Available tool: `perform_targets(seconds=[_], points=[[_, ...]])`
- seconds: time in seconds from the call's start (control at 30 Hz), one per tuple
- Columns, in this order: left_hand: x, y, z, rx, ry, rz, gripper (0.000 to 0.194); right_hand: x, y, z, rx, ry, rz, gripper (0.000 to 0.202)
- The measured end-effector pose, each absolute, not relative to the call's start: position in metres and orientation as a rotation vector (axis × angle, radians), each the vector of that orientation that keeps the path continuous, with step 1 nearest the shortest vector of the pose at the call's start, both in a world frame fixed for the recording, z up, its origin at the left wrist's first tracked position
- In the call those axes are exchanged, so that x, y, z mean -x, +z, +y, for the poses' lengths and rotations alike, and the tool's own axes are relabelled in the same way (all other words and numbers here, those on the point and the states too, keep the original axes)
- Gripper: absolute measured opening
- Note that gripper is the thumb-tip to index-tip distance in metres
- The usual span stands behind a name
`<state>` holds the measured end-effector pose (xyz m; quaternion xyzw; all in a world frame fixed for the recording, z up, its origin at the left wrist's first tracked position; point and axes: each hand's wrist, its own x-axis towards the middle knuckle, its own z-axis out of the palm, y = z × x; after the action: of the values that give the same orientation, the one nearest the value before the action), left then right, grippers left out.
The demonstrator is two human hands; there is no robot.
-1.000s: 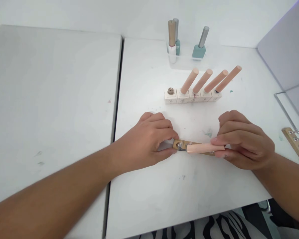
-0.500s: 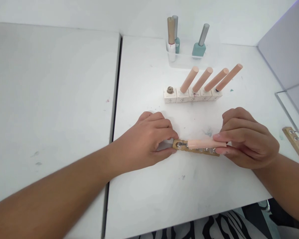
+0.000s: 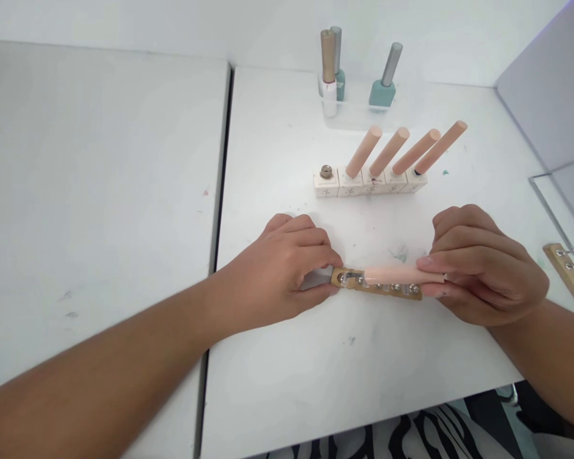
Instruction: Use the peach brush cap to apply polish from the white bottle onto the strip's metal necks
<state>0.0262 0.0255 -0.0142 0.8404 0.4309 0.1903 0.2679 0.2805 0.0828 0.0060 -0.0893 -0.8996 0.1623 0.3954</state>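
Observation:
My left hand point(image 3: 291, 271) pinches the left end of a gold-coloured nail tip stand point(image 3: 380, 291) lying on the table, a strip with clear tips and round metal studs. Between thumb and fingers, my right hand point(image 3: 488, 268) grips a pale pink nail polish brush point(image 3: 397, 275) by its long cap. The brush lies almost level over the strip, bristles pointing left at the leftmost tip. Behind the hands stands a row of white square polish bottles point(image 3: 374, 183). Several of them carry pink caps; the leftmost bottle point(image 3: 326, 172) is uncapped, its neck showing.
At the back, a clear plastic tray point(image 3: 358, 118) holds teal bottles with silver caps point(image 3: 382, 92) and a white bottle with a gold cap point(image 3: 329, 95). Another gold strip point(image 3: 569, 274) lies at the right edge. A dark gap point(image 3: 220, 210) divides the white tabletops.
My right hand has drawn the brush slightly to the right along the strip. My left hand keeps its hold in the same place.

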Motion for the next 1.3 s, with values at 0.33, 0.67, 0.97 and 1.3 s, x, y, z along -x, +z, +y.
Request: perform_targets(seconds=[0.33,0.67,0.97,1.3], points=[[-0.0264,-0.0135,0.0257,-2.266,0.522,1.169,0.010,-0.2818,0.0092,0.0845,0.185,0.464,-2.356,0.004],[-0.0272,-0.0130,0.0258,-2.268,0.504,1.167,0.010,-0.2800,0.0053,0.0841,0.243,0.376,-2.266,0.010],[-0.0276,-0.0125,0.0266,-2.270,0.481,1.172,0.011,-0.2825,0.0100,0.0844,0.175,0.419,-2.338,0.007],[-0.0273,-0.0124,0.0264,-2.277,0.480,1.170,0.011,-0.2819,0.0083,0.0850,0.198,0.357,-2.329,0.010]])
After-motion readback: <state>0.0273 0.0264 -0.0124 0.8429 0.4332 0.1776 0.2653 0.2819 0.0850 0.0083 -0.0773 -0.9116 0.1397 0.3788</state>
